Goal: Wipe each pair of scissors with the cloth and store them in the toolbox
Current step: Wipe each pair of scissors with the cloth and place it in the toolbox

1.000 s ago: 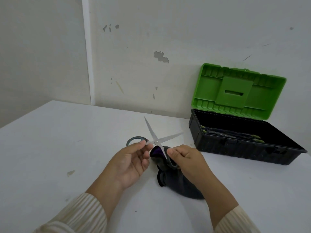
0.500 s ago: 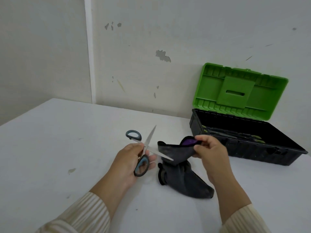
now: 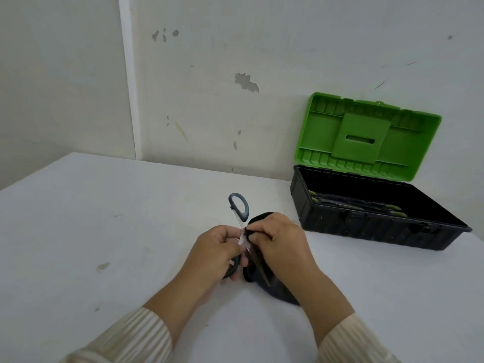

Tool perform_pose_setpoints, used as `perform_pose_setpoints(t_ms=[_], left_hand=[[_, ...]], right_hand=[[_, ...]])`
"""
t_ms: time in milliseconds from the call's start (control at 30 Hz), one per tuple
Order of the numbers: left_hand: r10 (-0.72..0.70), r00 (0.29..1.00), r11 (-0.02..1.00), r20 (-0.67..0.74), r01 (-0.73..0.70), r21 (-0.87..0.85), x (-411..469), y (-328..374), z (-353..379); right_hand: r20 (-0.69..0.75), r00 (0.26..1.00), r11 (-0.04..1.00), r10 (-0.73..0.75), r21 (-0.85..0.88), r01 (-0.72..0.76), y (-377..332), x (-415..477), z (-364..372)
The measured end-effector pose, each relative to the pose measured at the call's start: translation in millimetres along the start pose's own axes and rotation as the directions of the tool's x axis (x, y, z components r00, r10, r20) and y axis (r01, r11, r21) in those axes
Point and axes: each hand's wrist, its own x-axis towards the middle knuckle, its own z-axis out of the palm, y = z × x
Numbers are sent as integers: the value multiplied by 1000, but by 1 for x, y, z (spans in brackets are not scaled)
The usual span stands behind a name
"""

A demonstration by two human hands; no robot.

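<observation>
Grey-handled scissors are spread wide open above the white table. My left hand grips them at the lower handle and the pivot, with the other handle loop pointing away from me. My right hand pinches a dark cloth against the blade near the pivot; one blade runs down across the cloth toward me. The rest of the cloth lies bunched on the table under my right wrist. The black toolbox stands open at the right, its green lid leaning on the wall.
Inside the toolbox lie other scissors with green-tipped handles. The wall runs close behind the table, with a corner strip at the left. A small stain marks the table on the left.
The scissors have been turned so a handle loop points away from me. My right hand has brought the cloth from the right onto the blade beside my left hand.
</observation>
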Motion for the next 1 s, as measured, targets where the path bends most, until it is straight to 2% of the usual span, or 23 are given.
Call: perform_pose_setpoints(t_ms=[33, 133, 267, 367, 500, 633, 733, 767, 833, 900, 933, 1000], left_hand=[[4, 1000, 1000, -5, -4, 4, 0, -1, 0], [9, 1000, 1000, -12, -9, 0, 0, -2, 1], [29, 999, 999, -28, -28, 26, 2, -2, 1], [30, 999, 999, -28, -30, 23, 3, -3, -1], [45, 999, 999, -7, -44, 13, 2, 1, -2], [43, 999, 999, -14, -43, -18, 4, -1, -3], [46, 999, 999, -7, -46, 1, 3, -1, -3], [39, 999, 999, 3, -39, 8, 3, 0, -3], [7, 1000, 1000, 21, -8, 20, 4, -1, -3], [-17, 1000, 1000, 23, 17, 24, 5, -1, -4], [-21, 1000, 1000, 20, 21, 16, 5, -1, -5], [-18, 1000, 1000, 15, 18, -12, 6, 1, -6]], right_hand=[[-14, 1000, 999, -25, -34, 25, 1, -1, 0], [69, 995, 997, -74, -33, 76, 0, -5, 6], [-37, 996, 995, -84, -57, 82, 1, -1, 4], [41, 996, 997, -77, -27, 78, -2, -6, 10], [-98, 993, 998, -68, -16, 66, 3, -3, 10], [-9, 997, 994, -79, -79, 78, -1, -6, 14], [-210, 974, 991, -82, -122, 57, 9, 2, 8], [-292, 956, 996, -23, -90, -4, 18, 4, 3], [-340, 906, 966, 252, 152, -211, 33, 6, -8], [-368, 829, 878, 422, 394, -272, 39, 2, -15], [-393, 821, 876, 414, 417, -242, 35, 1, -15], [-361, 900, 941, 245, 313, -131, 22, -3, -8]])
